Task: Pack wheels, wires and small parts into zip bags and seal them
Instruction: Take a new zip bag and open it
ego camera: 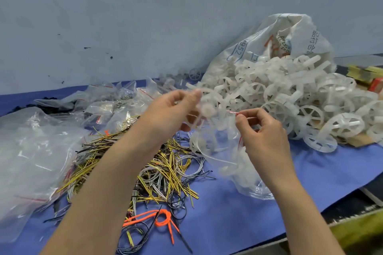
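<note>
A clear zip bag [232,163] with a red seal line hangs above the blue table, several white wheels inside it. My right hand [261,130] pinches the bag's red-lined mouth at its right side. My left hand [176,109] grips a white wheel [207,109] at the bag's opening. A big heap of white plastic wheels [290,97] spills from a white woven sack [275,37] at the back right. Yellow, black and white wires [161,172] lie in a loose pile under my forearms.
Small filled zip bags [116,103] lie at the back centre. A large clear plastic bag [31,157] covers the left. An orange cord [157,219] lies near the front. The table's blue cloth [321,176] ends at an edge on the right; boxes [369,76] stand far right.
</note>
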The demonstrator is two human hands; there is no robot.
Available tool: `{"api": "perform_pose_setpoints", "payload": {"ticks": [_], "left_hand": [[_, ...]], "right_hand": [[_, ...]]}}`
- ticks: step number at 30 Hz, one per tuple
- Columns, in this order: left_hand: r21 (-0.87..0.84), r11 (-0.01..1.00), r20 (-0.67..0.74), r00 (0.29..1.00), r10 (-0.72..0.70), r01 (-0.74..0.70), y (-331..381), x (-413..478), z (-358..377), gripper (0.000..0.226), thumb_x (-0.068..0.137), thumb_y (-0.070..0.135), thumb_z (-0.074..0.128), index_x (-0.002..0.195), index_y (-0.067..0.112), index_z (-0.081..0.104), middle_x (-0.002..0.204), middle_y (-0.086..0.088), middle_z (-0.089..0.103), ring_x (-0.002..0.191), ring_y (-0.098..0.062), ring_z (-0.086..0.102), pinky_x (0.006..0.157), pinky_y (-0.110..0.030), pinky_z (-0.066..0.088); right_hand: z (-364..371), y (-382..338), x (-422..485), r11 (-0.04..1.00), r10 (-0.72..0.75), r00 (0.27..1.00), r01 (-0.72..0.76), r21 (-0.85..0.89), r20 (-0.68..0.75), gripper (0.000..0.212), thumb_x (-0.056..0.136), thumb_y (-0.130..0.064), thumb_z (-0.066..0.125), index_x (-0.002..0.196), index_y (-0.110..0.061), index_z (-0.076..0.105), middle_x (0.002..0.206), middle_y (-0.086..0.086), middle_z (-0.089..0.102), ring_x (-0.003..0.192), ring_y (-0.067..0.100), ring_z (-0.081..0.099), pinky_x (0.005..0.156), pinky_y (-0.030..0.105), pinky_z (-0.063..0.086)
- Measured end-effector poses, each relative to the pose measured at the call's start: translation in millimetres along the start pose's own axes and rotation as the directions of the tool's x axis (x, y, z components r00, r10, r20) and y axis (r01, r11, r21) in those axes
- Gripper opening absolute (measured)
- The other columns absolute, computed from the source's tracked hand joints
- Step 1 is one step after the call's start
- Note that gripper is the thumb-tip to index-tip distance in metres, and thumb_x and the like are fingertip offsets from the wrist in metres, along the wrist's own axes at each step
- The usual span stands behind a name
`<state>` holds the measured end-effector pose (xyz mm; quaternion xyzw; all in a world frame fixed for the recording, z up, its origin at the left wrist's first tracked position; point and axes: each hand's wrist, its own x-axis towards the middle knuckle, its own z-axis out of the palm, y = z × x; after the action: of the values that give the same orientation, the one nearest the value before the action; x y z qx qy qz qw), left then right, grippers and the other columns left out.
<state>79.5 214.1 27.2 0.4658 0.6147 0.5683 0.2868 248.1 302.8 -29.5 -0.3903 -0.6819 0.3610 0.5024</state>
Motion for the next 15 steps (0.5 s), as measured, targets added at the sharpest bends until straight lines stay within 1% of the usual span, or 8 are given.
{"api": "perform_pose_setpoints", "payload": {"ticks": [2, 3, 6, 8, 10, 12, 13, 15], "left_hand": [[0.139, 0.990, 0.021, 1.000, 0.008, -0.011, -3, -5, 9, 0.028, 0.093, 0.046, 0.060, 0.087, 0.019, 0.067, 0.079, 0.003, 0.076, 0.064, -0.006, 0.068, 0.054, -0.018, 0.051], [0.209, 0.978, 0.023, 1.000, 0.012, -0.017, -7, -6, 12, 0.028, 0.094, 0.045, 0.059, 0.087, 0.019, 0.067, 0.080, 0.003, 0.076, 0.064, -0.005, 0.068, 0.056, -0.020, 0.051], [0.374, 0.926, 0.032, 0.999, 0.030, -0.040, -16, -5, 17, 0.030, 0.095, 0.047, 0.056, 0.087, 0.021, 0.068, 0.084, 0.003, 0.075, 0.077, -0.016, 0.071, 0.078, -0.040, 0.057], [0.421, 0.905, 0.035, 0.998, 0.049, -0.059, -17, -6, 20, 0.030, 0.095, 0.048, 0.054, 0.087, 0.023, 0.069, 0.083, 0.006, 0.074, 0.081, -0.018, 0.070, 0.083, -0.046, 0.055], [0.445, 0.892, 0.035, 0.997, 0.064, -0.073, -15, -7, 22, 0.031, 0.095, 0.049, 0.053, 0.087, 0.024, 0.069, 0.081, 0.009, 0.074, 0.080, -0.015, 0.069, 0.083, -0.046, 0.055], [0.432, 0.899, 0.024, 0.997, 0.072, -0.076, -14, -6, 22, 0.030, 0.096, 0.048, 0.053, 0.089, 0.023, 0.068, 0.082, 0.007, 0.074, 0.080, -0.016, 0.070, 0.082, -0.044, 0.055], [0.420, 0.904, 0.017, 0.997, 0.078, -0.078, -13, -5, 21, 0.029, 0.097, 0.046, 0.053, 0.089, 0.023, 0.068, 0.083, 0.006, 0.074, 0.078, -0.015, 0.070, 0.079, -0.041, 0.056], [0.376, 0.923, -0.005, 0.996, 0.088, -0.080, -11, -4, 17, 0.027, 0.098, 0.043, 0.052, 0.090, 0.023, 0.068, 0.083, 0.005, 0.075, 0.071, -0.008, 0.069, 0.066, -0.029, 0.056]], "right_hand": [[1, -2, -1, 0.999, -0.017, 1.000, 0.017, 0.037, -0.019, 0.011, 0.092, -0.034, 0.064, 0.080, -0.032, 0.065, 0.070, -0.015, 0.066, 0.064, 0.014, 0.061, 0.059, 0.022, 0.040], [1, -3, -1, 0.998, -0.026, 0.999, 0.028, 0.055, -0.031, 0.011, 0.092, -0.033, 0.064, 0.080, -0.032, 0.065, 0.068, -0.014, 0.066, 0.062, 0.015, 0.060, 0.060, 0.027, 0.041], [1, -7, -2, 0.996, -0.049, 0.998, 0.053, 0.076, -0.044, 0.013, 0.092, -0.034, 0.064, 0.080, -0.032, 0.065, 0.065, -0.015, 0.065, 0.057, 0.011, 0.055, 0.060, 0.029, 0.041], [0, -8, -3, 0.995, -0.057, 0.998, 0.060, 0.079, -0.042, 0.013, 0.092, -0.035, 0.064, 0.080, -0.032, 0.066, 0.067, -0.016, 0.065, 0.055, 0.008, 0.053, 0.059, 0.027, 0.041], [-1, -8, -3, 0.995, -0.056, 0.998, 0.059, 0.079, -0.036, 0.012, 0.092, -0.036, 0.064, 0.081, -0.033, 0.066, 0.068, -0.016, 0.065, 0.055, 0.008, 0.053, 0.058, 0.027, 0.042], [-2, -7, -3, 0.995, -0.052, 0.998, 0.054, 0.086, -0.030, 0.011, 0.092, -0.036, 0.064, 0.082, -0.033, 0.067, 0.071, -0.016, 0.067, 0.059, 0.011, 0.056, 0.059, 0.032, 0.047], [-2, -7, -3, 0.995, -0.051, 0.998, 0.053, 0.090, -0.028, 0.010, 0.092, -0.036, 0.064, 0.083, -0.033, 0.067, 0.073, -0.015, 0.067, 0.060, 0.012, 0.057, 0.060, 0.033, 0.049], [-3, -6, -2, 0.994, -0.049, 0.998, 0.052, 0.092, -0.029, 0.010, 0.092, -0.035, 0.064, 0.083, -0.032, 0.067, 0.074, -0.015, 0.067, 0.060, 0.013, 0.058, 0.060, 0.031, 0.048]]}}
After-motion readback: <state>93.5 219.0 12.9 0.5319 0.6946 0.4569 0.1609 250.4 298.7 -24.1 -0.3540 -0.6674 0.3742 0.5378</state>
